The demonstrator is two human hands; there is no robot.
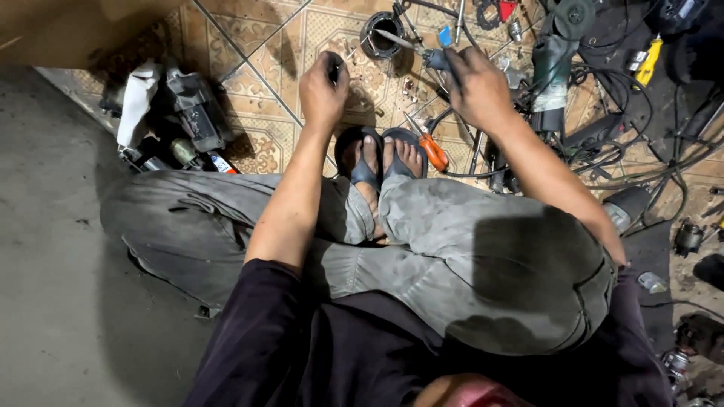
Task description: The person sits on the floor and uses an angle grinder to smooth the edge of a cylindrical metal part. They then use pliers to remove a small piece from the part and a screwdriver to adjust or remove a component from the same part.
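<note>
Far left is a bare grey concrete floor (53, 249), then a pile of dismantled grey and white power tool housings (170, 113) lying where the concrete meets the patterned beige floor tiles (264, 45).

Next over, the person sits cross-legged in dusty grey trousers (452, 249) and dark flip-flop sandals (381, 154), feet tucked together on the tiles. The left hand (323, 92) is raised over the tiles just ahead of the feet, its grip closed around a small dark part (334, 71). Only a bit of it pokes out between the fingers, so I can't tell what it is.

Between the hands, further out, a round black metal ring-shaped casing (381, 34) lies on the tiles. Just right of the feet lies an orange-handled pair of pliers (428, 145).

The right hand (475, 84) has its grip closed on a blue-handled screwdriver (422, 51), with the metal shaft pointing left toward the ring casing. Handle is mostly buried under the fingers.

Right of that hand it gets messy: a dark green angle grinder body (554, 64) standing among tangled black cables (648, 151), a yellow-handled tool (647, 64) near the top right, and a grey and black power tool (626, 207) lying beside the person's right knee. Smaller metal bits are scattered along the right edge, too dim to make out.
</note>
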